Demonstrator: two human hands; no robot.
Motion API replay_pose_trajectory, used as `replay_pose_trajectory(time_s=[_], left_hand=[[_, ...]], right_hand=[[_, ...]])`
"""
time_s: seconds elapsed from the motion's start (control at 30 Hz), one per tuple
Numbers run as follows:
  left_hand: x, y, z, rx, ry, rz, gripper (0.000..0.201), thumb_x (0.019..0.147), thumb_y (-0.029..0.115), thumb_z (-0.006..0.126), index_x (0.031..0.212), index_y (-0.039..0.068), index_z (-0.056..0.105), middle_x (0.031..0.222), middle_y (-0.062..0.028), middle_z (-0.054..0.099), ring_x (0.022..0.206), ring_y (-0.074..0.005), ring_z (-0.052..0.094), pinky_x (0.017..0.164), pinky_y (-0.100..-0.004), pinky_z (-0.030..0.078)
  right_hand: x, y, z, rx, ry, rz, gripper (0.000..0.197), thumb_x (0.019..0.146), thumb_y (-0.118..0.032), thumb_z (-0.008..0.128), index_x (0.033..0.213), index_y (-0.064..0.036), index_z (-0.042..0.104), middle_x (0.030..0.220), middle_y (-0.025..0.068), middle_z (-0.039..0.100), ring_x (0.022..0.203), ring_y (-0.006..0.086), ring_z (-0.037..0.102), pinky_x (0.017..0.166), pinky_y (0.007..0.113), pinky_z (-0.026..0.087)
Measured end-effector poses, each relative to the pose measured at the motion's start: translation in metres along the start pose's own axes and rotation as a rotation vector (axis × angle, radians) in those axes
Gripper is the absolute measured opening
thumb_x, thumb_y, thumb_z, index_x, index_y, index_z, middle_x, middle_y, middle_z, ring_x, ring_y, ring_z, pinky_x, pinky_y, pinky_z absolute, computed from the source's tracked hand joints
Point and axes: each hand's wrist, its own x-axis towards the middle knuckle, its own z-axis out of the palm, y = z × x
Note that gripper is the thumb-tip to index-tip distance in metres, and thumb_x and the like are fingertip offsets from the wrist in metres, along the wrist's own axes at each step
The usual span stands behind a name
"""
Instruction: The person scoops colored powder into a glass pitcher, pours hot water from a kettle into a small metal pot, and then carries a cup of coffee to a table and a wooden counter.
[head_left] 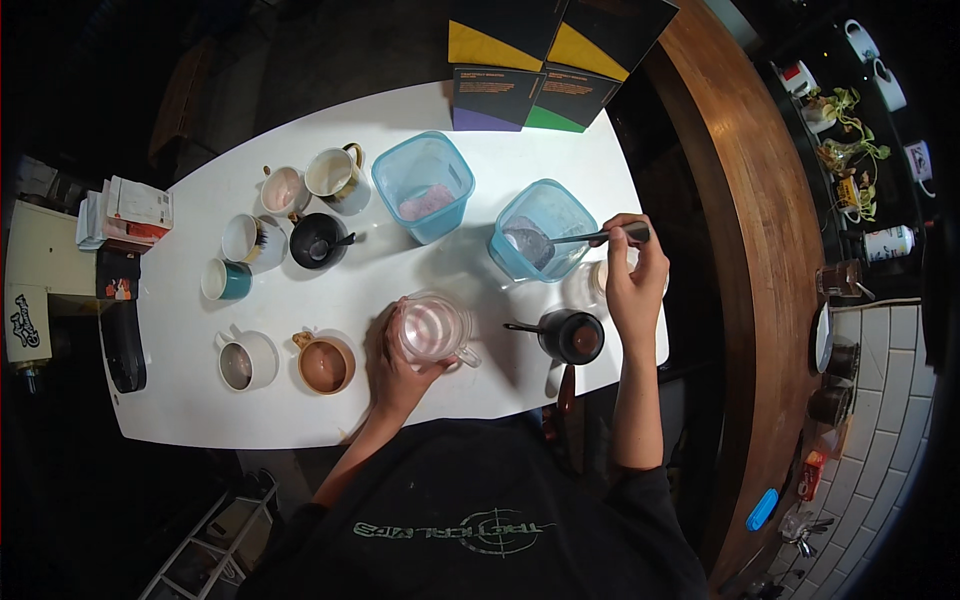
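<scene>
The left hand (395, 365) wraps the near side of a clear jug (432, 330) standing on the white table (200, 410), fingers curled round its wall; its small handle juts right, unheld. The jug looks thin, smooth and rigid, probably light plastic or glass, so a wrap around the body is steadier than the little handle, and it could slip if damp. Just right stands a black pot (572, 336), round and glossy, with a thin spout pointing left. The right hand (632, 285) pinches the end of a long metal spoon (580, 238) between thumb and fingers, the bowl dipped into a tilted blue tub (540, 240) holding dark powder. The spoon is stiff and slim; a grip far back gives reach but little control, so a heaped load may spill. The tub seems soft-walled, light plastic, liable to tip. Further off, a second blue tub (424, 186) holds pinkish powder, and ceramic mugs (290, 260) cluster left, hard and breakable.
</scene>
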Motion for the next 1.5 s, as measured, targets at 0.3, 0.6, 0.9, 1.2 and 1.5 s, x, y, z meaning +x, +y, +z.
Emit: replay_pose_trajectory(time_s=[0.3, 0.6, 0.9, 1.2, 1.5], left_hand=[[0.0, 0.006, -0.005, 0.088, -0.004, -0.002, 0.112, 0.059, 0.036, 0.093, 0.146, 0.001, 0.033, 0.143, -0.0174, 0.049, 0.129, -0.0383, 0.047, 0.108, -0.0471, 0.039], [-0.002, 0.008, -0.006, 0.094, -0.009, -0.023, 0.111, 0.061, 0.04, 0.092, 0.146, 0.0, 0.033, 0.142, -0.0192, 0.049, 0.129, -0.0382, 0.048, 0.107, -0.0469, 0.04], [-0.003, 0.002, -0.001, 0.017, 0.0, -0.028, 0.114, 0.059, 0.038, 0.093, 0.148, 0.001, 0.032, 0.14, -0.0212, 0.048, 0.128, -0.0411, 0.046, 0.106, -0.0495, 0.04], [-0.002, 0.005, -0.004, 0.03, 0.009, 0.007, 0.111, 0.064, 0.04, 0.091, 0.148, 0.0, 0.029, 0.146, -0.0199, 0.045, 0.133, -0.0376, 0.046, 0.111, -0.0459, 0.038], [-0.001, 0.002, -0.004, -0.039, 0.035, 0.067, 0.108, 0.065, 0.031, 0.091, 0.149, 0.001, 0.029, 0.147, -0.0195, 0.044, 0.134, -0.0378, 0.044, 0.112, -0.0472, 0.037]], right_hand=[[-0.006, 0.009, -0.018, 0.245, 0.162, 0.125, 0.015, 0.103, -0.011, 0.051, 0.097, 0.0001, 0.059, 0.089, 0.0049, 0.061, 0.081, 0.0122, 0.062, 0.074, 0.027, 0.046], [-0.011, 0.003, -0.02, 0.29, 0.131, 0.161, 0.016, 0.104, -0.013, 0.05, 0.099, -0.0013, 0.058, 0.085, 0.0034, 0.06, 0.082, 0.0112, 0.063, 0.076, 0.026, 0.046], [-0.011, 0.01, -0.02, 0.313, 0.154, 0.165, 0.016, 0.104, -0.014, 0.049, 0.1, -0.0024, 0.059, 0.084, 0.0033, 0.061, 0.08, 0.0109, 0.062, 0.074, 0.025, 0.046], [-0.012, 0.024, -0.03, 0.552, 0.325, 0.243, 0.015, 0.103, -0.015, 0.05, 0.101, -0.0023, 0.057, 0.084, 0.0071, 0.063, 0.077, 0.0119, 0.061, 0.074, 0.025, 0.047], [-0.045, -0.032, -0.013, 0.635, 0.206, 0.18, 0.015, 0.105, -0.015, 0.046, 0.103, -0.0017, 0.052, 0.088, 0.0098, 0.062, 0.077, 0.0133, 0.059, 0.075, 0.027, 0.046]])
